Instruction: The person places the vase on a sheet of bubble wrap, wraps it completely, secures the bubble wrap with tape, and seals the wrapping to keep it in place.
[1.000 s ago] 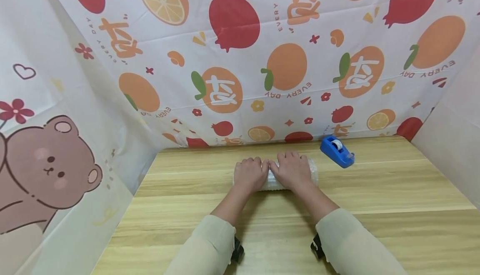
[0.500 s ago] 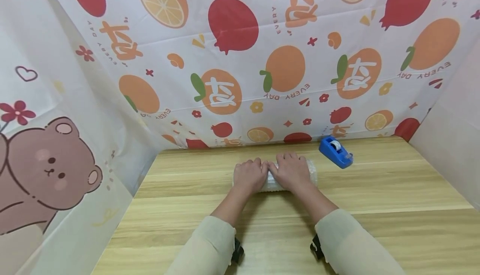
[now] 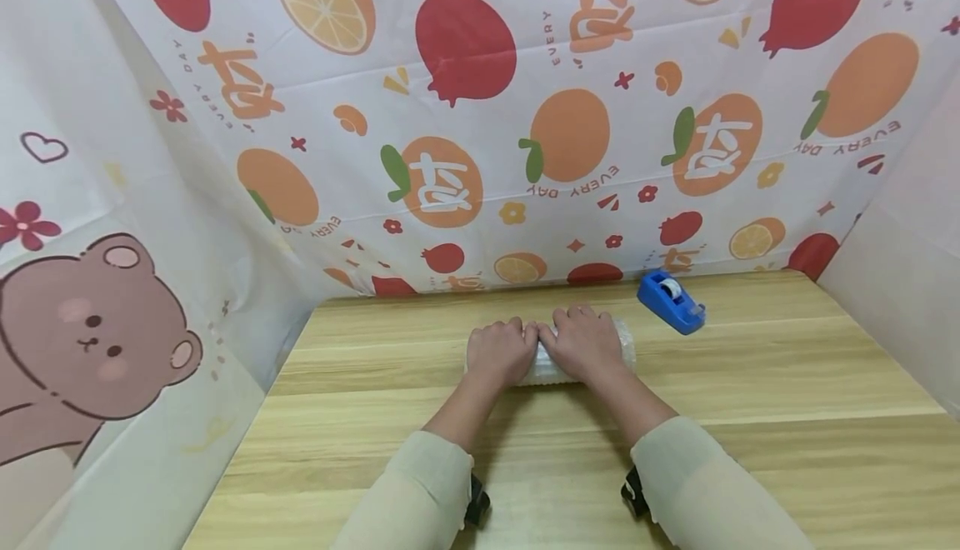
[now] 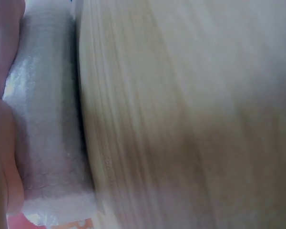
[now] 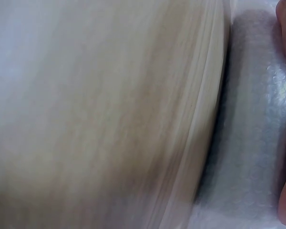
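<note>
A person's left hand (image 3: 498, 352) and right hand (image 3: 587, 343) grip a roll of clear bubble wrap (image 3: 548, 368) lying crosswise on the far half of a wood-grain worktop (image 3: 352, 425), knuckles bent over its top, thumbs nearly meeting at mid-roll, fingertips out of sight. Near the roll's right end, toward the far edge, rests a blue tape dispenser (image 3: 666, 303), before a cloth (image 3: 352, 233) printed with oranges and red fruit.
</note>
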`<state>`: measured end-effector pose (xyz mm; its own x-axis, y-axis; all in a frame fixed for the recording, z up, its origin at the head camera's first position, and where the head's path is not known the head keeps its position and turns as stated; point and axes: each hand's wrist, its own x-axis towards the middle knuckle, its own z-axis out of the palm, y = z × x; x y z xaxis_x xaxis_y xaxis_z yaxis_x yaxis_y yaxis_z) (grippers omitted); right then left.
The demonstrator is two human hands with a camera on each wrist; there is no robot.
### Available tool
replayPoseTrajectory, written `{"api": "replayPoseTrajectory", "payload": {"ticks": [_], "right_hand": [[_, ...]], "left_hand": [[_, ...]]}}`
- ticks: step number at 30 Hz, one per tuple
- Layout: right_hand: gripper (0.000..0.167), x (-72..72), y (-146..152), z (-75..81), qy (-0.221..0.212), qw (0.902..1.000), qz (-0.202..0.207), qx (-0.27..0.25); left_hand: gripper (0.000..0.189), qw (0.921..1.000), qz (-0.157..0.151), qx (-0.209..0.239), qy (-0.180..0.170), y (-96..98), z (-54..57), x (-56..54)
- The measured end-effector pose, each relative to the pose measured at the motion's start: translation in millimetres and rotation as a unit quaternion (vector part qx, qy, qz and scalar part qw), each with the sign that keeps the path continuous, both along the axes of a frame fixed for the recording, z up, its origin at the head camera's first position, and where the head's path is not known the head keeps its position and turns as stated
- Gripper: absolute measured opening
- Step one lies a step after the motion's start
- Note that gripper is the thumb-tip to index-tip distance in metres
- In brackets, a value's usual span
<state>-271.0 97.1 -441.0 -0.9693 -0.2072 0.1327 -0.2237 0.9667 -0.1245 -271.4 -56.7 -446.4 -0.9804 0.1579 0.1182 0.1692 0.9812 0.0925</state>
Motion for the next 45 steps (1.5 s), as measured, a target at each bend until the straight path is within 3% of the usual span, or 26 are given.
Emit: {"api": "replayPoseTrajectory", "payload": {"ticks": [15, 23, 35, 45], "right_hand": [[0.065, -16.5, 4, -0.7, -0.031, 0.9995, 0.006, -0.005], [0.065, -21.9, 5, 4.0, -0.039, 0.9991, 0.000, -0.017], [0.065, -28.0, 4, 4.8, -0.064, 0.9978, -0.002, -0.019], [0.062, -35.4, 3, 5.9, -0.078, 0.9966, -0.007, -0.026]], "left_hand": [[0.063, 0.9998, 0.014, -0.009, 0.008, 1.9, -3.0, -9.4], [0.066, 0.9998, 0.018, -0.006, -0.004, 3.8, 1.9, -15.1], [0.069, 0.9960, 0.034, 0.019, -0.081, 2.1, 7.6, -23.2], [0.065, 0.9946, 0.038, 0.021, -0.094, 2.0, 9.2, -30.8]]}}
